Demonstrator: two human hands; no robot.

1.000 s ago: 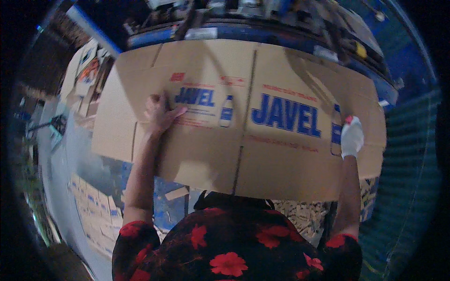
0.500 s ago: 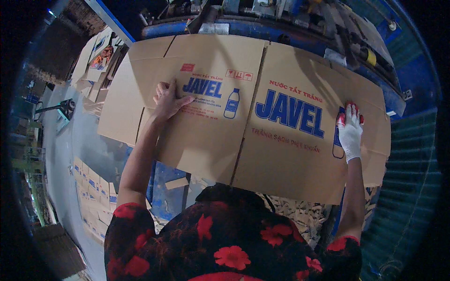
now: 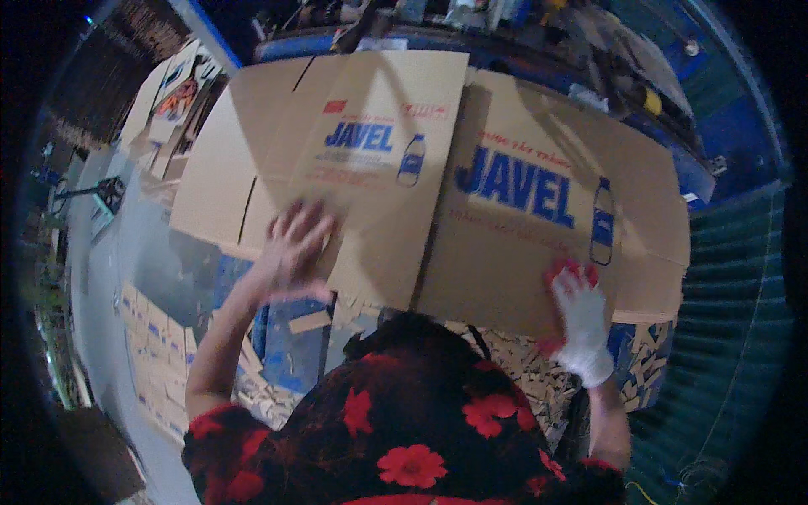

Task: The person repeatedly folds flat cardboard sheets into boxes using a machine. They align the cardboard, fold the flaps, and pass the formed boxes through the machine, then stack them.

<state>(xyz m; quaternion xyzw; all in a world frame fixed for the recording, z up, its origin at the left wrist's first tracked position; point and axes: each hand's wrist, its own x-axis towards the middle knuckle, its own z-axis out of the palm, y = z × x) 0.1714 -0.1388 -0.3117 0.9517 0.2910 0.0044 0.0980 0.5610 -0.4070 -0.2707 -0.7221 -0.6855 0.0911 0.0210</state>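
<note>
A large flat cardboard carton blank point(image 3: 383, 215), brown with blue and red print and bottle drawings, lies spread before me. A crease runs down its middle, and the left panel stands a little proud of the right one. My bare left hand point(image 3: 296, 248), smeared slightly by motion, is over the near edge of the left panel with its fingers spread. My right hand point(image 3: 581, 324) wears a white glove with red fingertips. Its fingers are apart over the near edge of the right panel; whether they touch the board is hard to tell.
Behind the blank runs a blue machine point(image 3: 497, 55) with dark metal parts. Cardboard scraps point(image 3: 526, 379) lie heaped below its near edge. Printed cardboard sheets point(image 3: 156, 353) are on the floor at left, near a pallet jack point(image 3: 105, 198). A green corrugated wall point(image 3: 732, 295) bounds the right.
Both hands have drawn back toward me, from the middle of the printed panels to the blank's near edge. The left panel's edge at the crease has lifted slightly.
</note>
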